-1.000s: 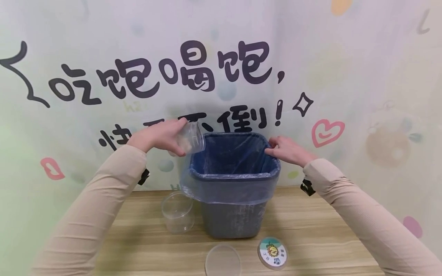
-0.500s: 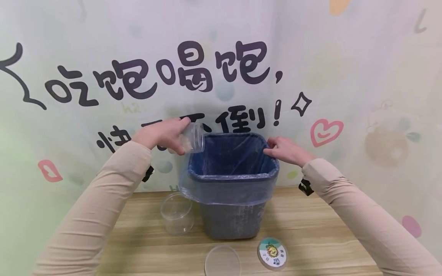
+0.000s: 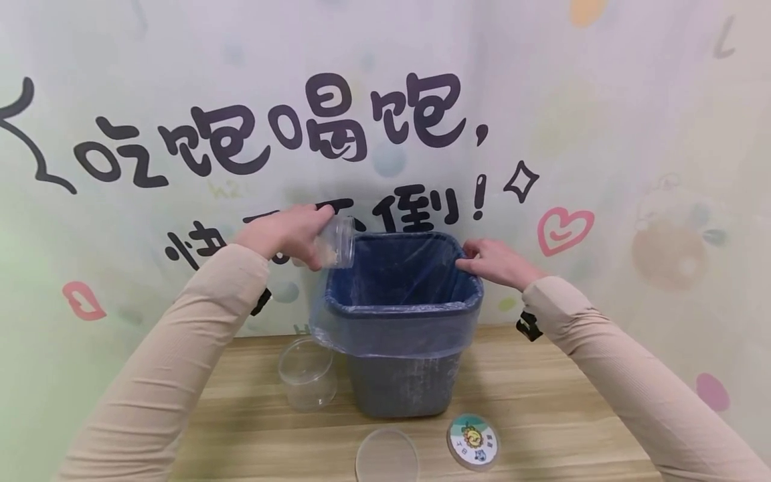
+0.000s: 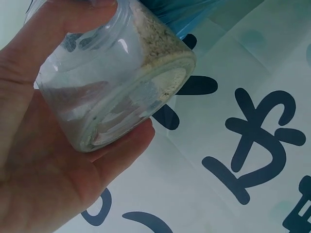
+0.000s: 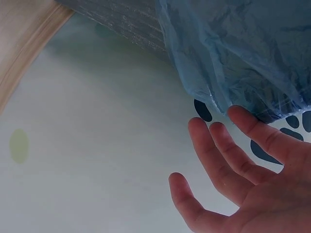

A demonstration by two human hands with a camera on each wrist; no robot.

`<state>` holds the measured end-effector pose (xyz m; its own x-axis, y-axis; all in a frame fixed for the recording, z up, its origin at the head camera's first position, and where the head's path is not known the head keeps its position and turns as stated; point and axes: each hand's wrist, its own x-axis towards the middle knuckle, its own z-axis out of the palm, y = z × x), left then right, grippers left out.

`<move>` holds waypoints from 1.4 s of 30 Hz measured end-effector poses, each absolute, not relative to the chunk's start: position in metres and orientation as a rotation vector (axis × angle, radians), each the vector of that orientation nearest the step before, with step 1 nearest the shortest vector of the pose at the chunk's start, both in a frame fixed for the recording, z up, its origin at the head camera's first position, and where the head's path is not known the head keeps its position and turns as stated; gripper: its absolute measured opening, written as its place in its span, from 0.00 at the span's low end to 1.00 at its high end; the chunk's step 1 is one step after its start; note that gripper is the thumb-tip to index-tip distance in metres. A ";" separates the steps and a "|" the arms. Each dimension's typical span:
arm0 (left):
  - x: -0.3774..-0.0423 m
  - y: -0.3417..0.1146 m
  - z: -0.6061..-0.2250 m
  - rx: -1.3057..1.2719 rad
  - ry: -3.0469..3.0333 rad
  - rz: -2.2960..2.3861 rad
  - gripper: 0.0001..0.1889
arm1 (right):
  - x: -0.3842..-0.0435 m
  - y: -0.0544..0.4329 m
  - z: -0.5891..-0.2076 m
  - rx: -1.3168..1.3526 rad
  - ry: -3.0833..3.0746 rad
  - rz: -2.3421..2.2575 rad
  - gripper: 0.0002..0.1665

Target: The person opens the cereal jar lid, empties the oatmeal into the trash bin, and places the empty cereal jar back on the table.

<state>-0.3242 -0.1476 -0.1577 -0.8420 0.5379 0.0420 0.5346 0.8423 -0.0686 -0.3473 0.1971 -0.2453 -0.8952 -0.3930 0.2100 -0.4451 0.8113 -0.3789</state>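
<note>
My left hand [image 3: 290,234] holds a clear jar [image 3: 338,244] tipped sideways, its mouth pointing over the left rim of a blue-grey trash can [image 3: 402,385]. In the left wrist view, pale grains [image 4: 160,41] lie along the jar's lower side; their exact kind is unclear. A translucent blue bag [image 3: 397,335] lines the can and folds down outside it. At the can's right rim my right hand [image 3: 500,262] pinches the edge, thumb on the inner side. The right wrist view shows its index finger touching the bag and the other fingers spread apart; the thumb is hidden there.
An open clear tub [image 3: 308,378] stands on the wooden table [image 3: 542,395] left of the can. In front lie a translucent round lid [image 3: 387,456] and a round lid with a printed flower label [image 3: 473,442]. A printed cloth backdrop [image 3: 572,100] rises directly behind.
The jar stays tilted at the can's left rim, shifting very slightly. My right hand keeps its place on the rim. The whole view drifts a little leftward.
</note>
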 end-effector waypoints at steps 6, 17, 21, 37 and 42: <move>-0.322 -0.145 -0.155 -0.821 -2.984 0.112 0.39 | -0.348 0.196 -0.245 0.663 -2.872 0.660 0.17; -0.315 -0.134 -0.151 -0.822 -2.986 0.175 0.36 | -0.344 0.198 -0.246 0.650 -2.875 0.676 0.18; -0.315 -0.132 -0.149 -0.800 -2.989 0.191 0.35 | -0.345 0.197 -0.246 0.653 -2.880 0.686 0.20; -0.313 -0.124 -0.150 -0.699 -3.028 0.229 0.37 | -0.349 0.197 -0.245 0.664 -2.891 0.698 0.22; -0.311 -0.120 -0.151 -0.703 -2.994 0.280 0.37 | -0.348 0.198 -0.246 0.670 -2.884 0.694 0.21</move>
